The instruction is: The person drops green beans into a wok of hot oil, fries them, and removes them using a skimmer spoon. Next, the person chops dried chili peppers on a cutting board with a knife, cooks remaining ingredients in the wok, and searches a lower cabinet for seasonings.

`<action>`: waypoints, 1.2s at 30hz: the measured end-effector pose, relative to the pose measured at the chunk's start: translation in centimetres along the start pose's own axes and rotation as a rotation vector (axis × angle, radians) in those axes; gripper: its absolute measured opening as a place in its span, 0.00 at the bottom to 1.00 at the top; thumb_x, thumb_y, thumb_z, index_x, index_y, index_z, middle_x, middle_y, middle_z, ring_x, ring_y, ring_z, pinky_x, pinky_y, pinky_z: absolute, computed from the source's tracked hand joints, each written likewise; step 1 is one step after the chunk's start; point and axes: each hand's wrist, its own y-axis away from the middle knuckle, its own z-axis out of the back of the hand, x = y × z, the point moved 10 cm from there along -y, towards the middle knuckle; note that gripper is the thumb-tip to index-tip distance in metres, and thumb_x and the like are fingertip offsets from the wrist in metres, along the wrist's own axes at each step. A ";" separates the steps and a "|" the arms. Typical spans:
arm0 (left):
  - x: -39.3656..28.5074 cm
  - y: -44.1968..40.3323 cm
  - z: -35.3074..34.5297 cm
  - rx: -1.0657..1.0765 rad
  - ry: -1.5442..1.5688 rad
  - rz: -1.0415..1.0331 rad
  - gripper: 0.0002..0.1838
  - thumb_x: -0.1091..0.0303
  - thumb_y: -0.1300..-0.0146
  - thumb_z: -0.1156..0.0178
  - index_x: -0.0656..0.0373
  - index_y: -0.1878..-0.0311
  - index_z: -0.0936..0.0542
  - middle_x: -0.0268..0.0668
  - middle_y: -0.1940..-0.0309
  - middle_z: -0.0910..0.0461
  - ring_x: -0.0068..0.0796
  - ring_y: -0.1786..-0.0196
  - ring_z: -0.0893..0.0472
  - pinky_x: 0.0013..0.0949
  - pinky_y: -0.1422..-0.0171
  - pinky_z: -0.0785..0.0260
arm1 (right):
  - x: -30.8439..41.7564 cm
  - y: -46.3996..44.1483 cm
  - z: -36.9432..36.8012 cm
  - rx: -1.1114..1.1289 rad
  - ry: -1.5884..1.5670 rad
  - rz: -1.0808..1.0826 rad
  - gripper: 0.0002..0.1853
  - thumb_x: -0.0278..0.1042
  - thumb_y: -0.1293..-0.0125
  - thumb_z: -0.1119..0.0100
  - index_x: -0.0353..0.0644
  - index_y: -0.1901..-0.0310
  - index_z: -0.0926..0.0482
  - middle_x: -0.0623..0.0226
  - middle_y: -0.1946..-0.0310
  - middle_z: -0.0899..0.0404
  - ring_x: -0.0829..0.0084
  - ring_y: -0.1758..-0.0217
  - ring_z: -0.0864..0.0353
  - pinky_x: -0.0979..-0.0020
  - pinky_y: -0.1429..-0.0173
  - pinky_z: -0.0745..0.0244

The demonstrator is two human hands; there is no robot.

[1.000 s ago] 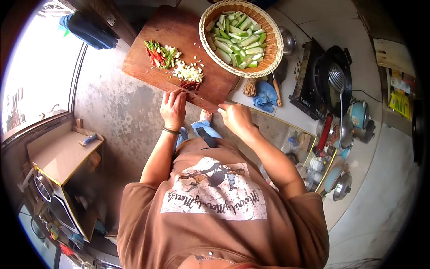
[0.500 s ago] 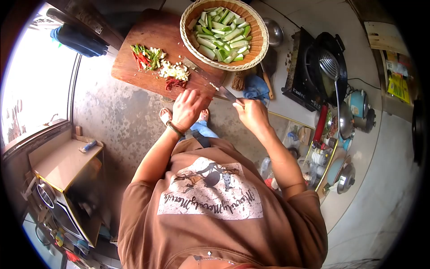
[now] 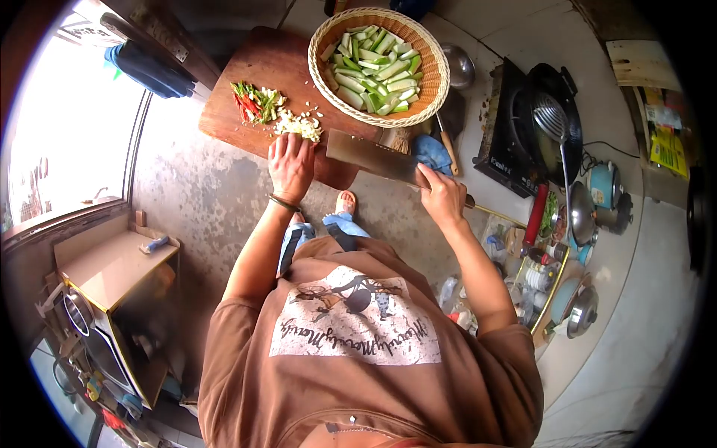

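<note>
My right hand (image 3: 442,196) is closed round the handle of a cleaver (image 3: 373,158), its broad blade pointing left across the near edge of the wooden cutting board (image 3: 224,119). My left hand (image 3: 291,168) rests on the board's near edge, fingers together and bent down over the spot where dark red dried chilies lay; they are now hidden beneath it. Just past its fingertips is a heap of chopped garlic (image 3: 299,125). Cut red and green chilies (image 3: 254,103) lie to the left of the garlic. The blade tip is a little to the right of my left hand.
A wicker basket (image 3: 317,71) of cut green vegetable pieces overlaps the board's right side. Farther right are a blue cloth (image 3: 433,153), a metal bowl (image 3: 458,66) and a gas stove (image 3: 508,127) bearing a wok (image 3: 571,149) with a skimmer (image 3: 551,119). A low cabinet (image 3: 112,265) stands at left.
My left hand has moved forward onto the dried chilies, covering them. The cleaver has drawn back from the garlic and turned, so its broad side now shows.
</note>
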 end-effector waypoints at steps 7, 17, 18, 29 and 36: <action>2.5 2.7 6.6 -0.263 0.084 0.255 0.07 0.72 0.48 0.36 0.53 0.65 0.21 0.39 0.61 0.25 0.43 0.53 0.27 0.42 0.47 0.35 | -3.5 0.7 -0.5 -0.114 0.172 0.136 0.20 0.30 0.49 0.34 0.50 0.51 0.20 0.69 0.77 0.27 0.64 0.75 0.25 0.66 0.67 0.30; -1.2 13.3 6.3 -0.113 0.032 0.384 0.05 0.72 0.45 0.37 0.57 0.67 0.23 0.40 0.63 0.24 0.43 0.54 0.27 0.42 0.49 0.34 | -6.4 -1.1 -4.4 -0.020 -0.082 0.116 0.39 0.48 0.58 0.25 0.50 0.40 0.27 0.67 0.66 0.29 0.65 0.58 0.27 0.61 0.49 0.34; -1.8 14.3 5.8 -0.096 0.037 0.407 0.05 0.72 0.45 0.37 0.57 0.67 0.23 0.40 0.63 0.24 0.43 0.55 0.27 0.42 0.49 0.34 | -6.2 -1.2 -4.5 -0.035 -0.123 0.129 0.39 0.50 0.57 0.26 0.50 0.40 0.27 0.67 0.66 0.29 0.65 0.58 0.27 0.61 0.48 0.35; -1.3 31.6 -7.7 0.930 0.225 0.497 0.22 0.47 0.43 0.39 0.55 0.54 0.19 0.42 0.57 0.18 0.45 0.52 0.20 0.42 0.47 0.28 | -5.0 -0.6 -3.2 -0.110 -0.075 0.142 0.32 0.46 0.53 0.27 0.47 0.45 0.24 0.66 0.62 0.28 0.63 0.54 0.28 0.60 0.42 0.37; -1.3 38.5 -10.4 1.116 0.502 0.519 0.31 0.37 0.38 0.48 0.55 0.49 0.19 0.51 0.51 0.21 0.51 0.47 0.22 0.46 0.42 0.30 | -4.0 0.9 -1.3 -0.133 -0.031 0.082 0.31 0.40 0.51 0.29 0.45 0.43 0.26 0.60 0.46 0.30 0.58 0.43 0.31 0.57 0.37 0.39</action>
